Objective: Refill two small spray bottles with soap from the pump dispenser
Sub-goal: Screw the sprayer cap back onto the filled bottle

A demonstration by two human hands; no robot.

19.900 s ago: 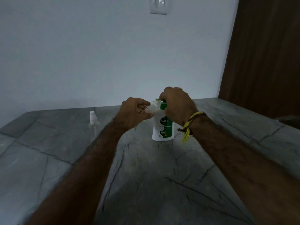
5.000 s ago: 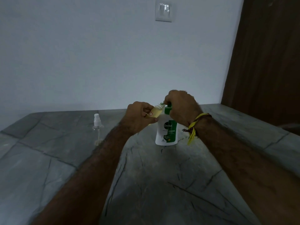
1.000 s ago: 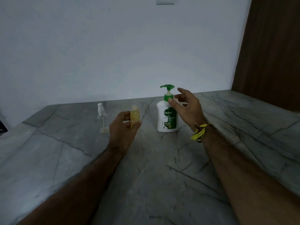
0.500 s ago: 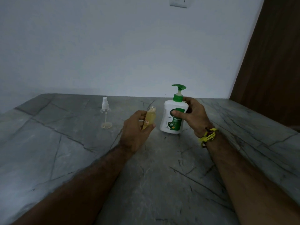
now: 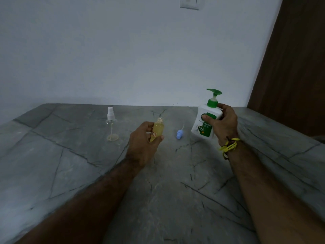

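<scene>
Half a second back the pump dispenser (image 5: pixel 206 118) stood on the grey stone counter (image 5: pixel 70 173) close beside my filled bottle; now my right hand (image 5: pixel 222 125) has carried it off toward 2 o'clock, tilted, its base apparently just clear of the stone. That hand is wrapped round the white body, thumb pressed across the green label and fingers curled behind, with a yellow thread band (image 5: pixel 228 147) on the wrist. Where the dispenser stood, a small blue spray cap (image 5: pixel 179 133) now shows, lying on its side at about 1 o'clock from my left hand (image 5: pixel 145 140). My left hand is closed round the uncapped small bottle (image 5: pixel 158 128), which holds yellow soap nearly to the neck and leans slightly, its open mouth up. Out at 10 o'clock the second spray bottle (image 5: pixel 111 125) stands upright on the counter, clear, white sprayer on, with only a little yellowish liquid at its base.
</scene>
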